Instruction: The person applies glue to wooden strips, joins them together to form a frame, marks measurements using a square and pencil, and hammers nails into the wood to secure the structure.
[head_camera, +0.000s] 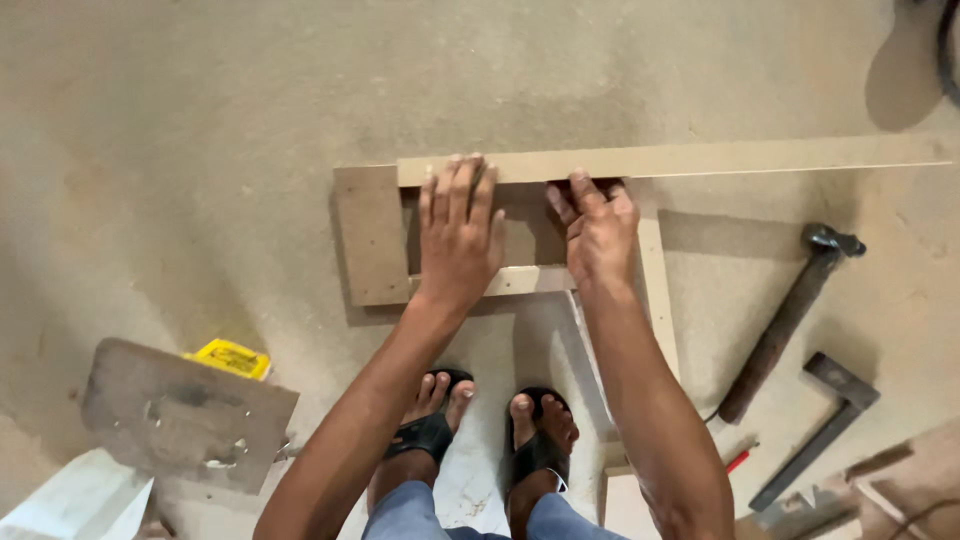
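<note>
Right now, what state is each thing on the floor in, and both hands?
Left hand: flat, palm down on the wooden frame.
Right hand: fingers curled against the long strip.
Hammer: lying loose.
Try square: lying flat, untouched.
Red pencil: lying on floor.

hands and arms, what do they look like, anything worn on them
Both the left hand and the right hand are bare: no gloves, rings, watch or bands show. The forearms are bare too, with no sleeves in view as far as the picture's lower edge. Fingernails are short. No marks or tattoos can be made out.
</note>
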